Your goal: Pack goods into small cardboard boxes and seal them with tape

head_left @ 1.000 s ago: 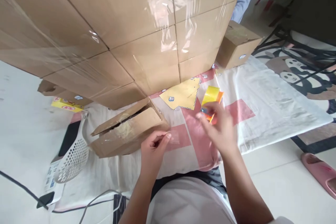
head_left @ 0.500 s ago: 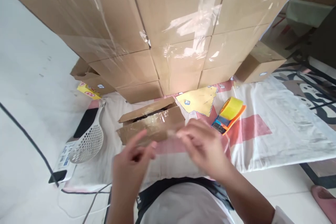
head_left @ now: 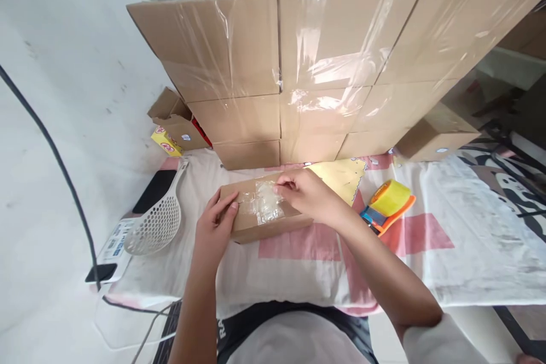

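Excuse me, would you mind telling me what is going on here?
A person's left hand rests on the left end of a small cardboard box, while the right hand is at the clear tape on its top, which looks closed. A yellow-and-orange item lies to the right, and stacked cartons stand behind.

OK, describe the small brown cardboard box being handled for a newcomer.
Find the tall, taped brown cardboard wall. In front, on pink-and-white cloth, lies the small box. Of the boxes, only this has the left hand on it.
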`<state>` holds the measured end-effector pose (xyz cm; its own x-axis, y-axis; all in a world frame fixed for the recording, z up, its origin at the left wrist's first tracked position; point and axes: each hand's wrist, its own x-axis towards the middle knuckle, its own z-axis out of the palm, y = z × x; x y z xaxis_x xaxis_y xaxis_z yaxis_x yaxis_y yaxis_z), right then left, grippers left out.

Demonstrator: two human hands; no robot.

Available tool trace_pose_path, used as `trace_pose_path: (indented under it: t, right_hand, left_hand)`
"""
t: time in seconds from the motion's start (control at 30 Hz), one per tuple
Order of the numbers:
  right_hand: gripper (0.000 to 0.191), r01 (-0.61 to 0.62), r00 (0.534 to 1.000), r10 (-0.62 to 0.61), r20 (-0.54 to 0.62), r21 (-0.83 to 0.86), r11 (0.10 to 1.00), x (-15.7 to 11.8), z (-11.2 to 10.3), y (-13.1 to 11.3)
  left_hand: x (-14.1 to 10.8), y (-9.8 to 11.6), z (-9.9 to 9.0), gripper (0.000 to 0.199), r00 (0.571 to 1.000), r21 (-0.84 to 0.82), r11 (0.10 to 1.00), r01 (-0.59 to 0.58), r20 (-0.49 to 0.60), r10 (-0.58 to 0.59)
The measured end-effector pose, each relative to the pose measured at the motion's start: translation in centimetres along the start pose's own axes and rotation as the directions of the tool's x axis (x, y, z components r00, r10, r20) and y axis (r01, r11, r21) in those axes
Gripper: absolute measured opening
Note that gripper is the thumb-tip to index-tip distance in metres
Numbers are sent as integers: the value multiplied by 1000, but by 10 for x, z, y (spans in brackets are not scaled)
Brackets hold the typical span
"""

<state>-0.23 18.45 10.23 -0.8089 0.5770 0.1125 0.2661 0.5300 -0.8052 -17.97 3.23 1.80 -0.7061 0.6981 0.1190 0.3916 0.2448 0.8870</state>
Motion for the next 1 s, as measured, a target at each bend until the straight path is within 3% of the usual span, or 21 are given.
trace_pose_path:
  t: [0.13,0.4,0.67,0.8,0.87,0.93,1.0]
  right_hand:
    - [35,-52,997,55,53,-52,997,7,11,4]
    - [37,-207,978,201,-54,-354,912,8,33,-1]
    - [25,-258,962,255,-92,-605,754,8,48,-11]
    - [22,-287,957,235,-171,-696,658,3,56,-21]
    - [39,-333,942,196,-272,-687,646,3,56,-20]
    - [72,-400,903,164,-397,-640,656,4,53,-15]
    - [96,-438,876,187,-444,-573,692,5,48,-8]
  left_hand:
    - [4,-5,-4,32,1000,-53,999,14,17,-13]
    - [7,-5,-4,32,1000,-44,999,9,13,-9]
    - [8,-5,-3,31,1000,-21,1000,8,14,-7]
    - [8,-6,-2,33,1000,-14,1000,-5,13,5]
    - [8,-7,-2,33,1000,-8,1000,-9,8,9]
    - [7,-7,-1,33,1000,-9,1000,-21,0,21]
    - [6,-8,0,32,999,-16,999,-37,-8,37]
